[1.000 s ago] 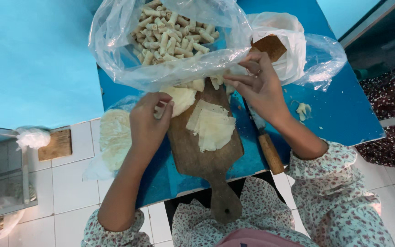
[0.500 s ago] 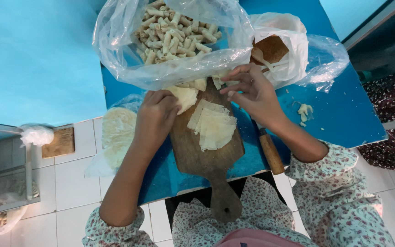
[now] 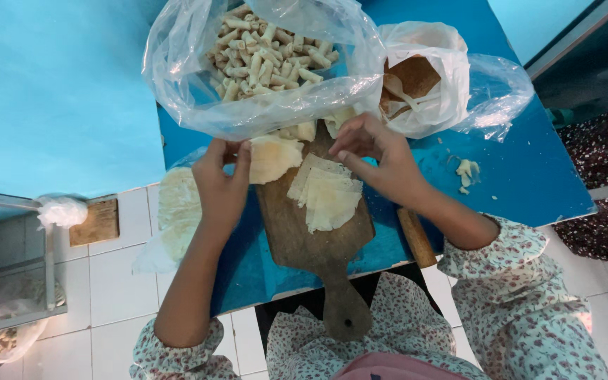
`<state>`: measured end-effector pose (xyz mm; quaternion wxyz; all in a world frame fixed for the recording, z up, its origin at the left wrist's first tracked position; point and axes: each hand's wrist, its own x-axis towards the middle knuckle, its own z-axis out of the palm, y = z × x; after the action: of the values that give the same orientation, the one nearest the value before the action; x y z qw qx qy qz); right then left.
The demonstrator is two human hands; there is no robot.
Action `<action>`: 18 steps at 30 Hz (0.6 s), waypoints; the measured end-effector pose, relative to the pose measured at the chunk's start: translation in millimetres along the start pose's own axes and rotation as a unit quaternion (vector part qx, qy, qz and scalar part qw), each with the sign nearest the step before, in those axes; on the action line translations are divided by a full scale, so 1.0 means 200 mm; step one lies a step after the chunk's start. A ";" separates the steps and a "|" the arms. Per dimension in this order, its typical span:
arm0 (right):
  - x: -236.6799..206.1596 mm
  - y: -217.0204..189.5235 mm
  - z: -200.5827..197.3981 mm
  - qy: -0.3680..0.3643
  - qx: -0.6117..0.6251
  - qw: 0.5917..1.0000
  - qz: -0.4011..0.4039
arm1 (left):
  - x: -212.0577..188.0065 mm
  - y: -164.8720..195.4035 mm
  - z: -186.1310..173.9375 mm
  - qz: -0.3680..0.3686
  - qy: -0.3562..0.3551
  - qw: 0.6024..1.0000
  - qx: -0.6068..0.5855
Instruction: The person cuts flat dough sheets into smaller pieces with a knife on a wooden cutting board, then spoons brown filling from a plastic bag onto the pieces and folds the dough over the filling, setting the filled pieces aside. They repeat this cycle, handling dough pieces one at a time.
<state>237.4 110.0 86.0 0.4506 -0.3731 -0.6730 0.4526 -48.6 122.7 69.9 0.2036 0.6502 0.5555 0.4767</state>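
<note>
1. Head view: a brown wooden cutting board with a round-ended handle [image 3: 314, 236] lies on a blue table [image 3: 529, 183], handle toward the person.
2. The left hand [image 3: 221, 186] rests at the board's upper left edge, fingers curled together and pinching a pale, thin pastry sheet [image 3: 272, 156] that lies on the board's top left corner.
3. The right hand [image 3: 374, 156] hovers over the board's upper right, fingers bent and slightly apart; whether it grips anything I cannot tell.
4. A stack of pale square pastry wrappers [image 3: 326, 197] sits on the middle of the board, just below the right hand.
5. Beyond the board's far end stands a clear plastic bag of small rolled pastry sticks [image 3: 262, 56].
6. To the board's upper right sits a white plastic bag with brown pieces inside [image 3: 420, 77].
7. Left of the board lies a round pale stack in plastic [image 3: 177, 211].
</note>
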 end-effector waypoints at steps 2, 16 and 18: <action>-0.01 -0.01 0.02 -0.014 -0.025 0.999 -0.025 | -0.02 -0.01 0.00 -0.021 -0.003 0.991 -0.132; -0.02 -0.03 0.09 -0.090 0.073 0.992 -0.044 | -0.10 0.12 0.03 -0.101 -0.110 0.941 -0.305; -0.03 -0.03 0.12 -0.101 0.131 0.985 -0.046 | -0.14 0.17 0.07 -0.068 -0.142 0.932 -0.328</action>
<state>216.9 96.8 85.6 0.4455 -0.2316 -0.6669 0.5507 -17.5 90.2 79.9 0.5140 0.5692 0.3764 0.5199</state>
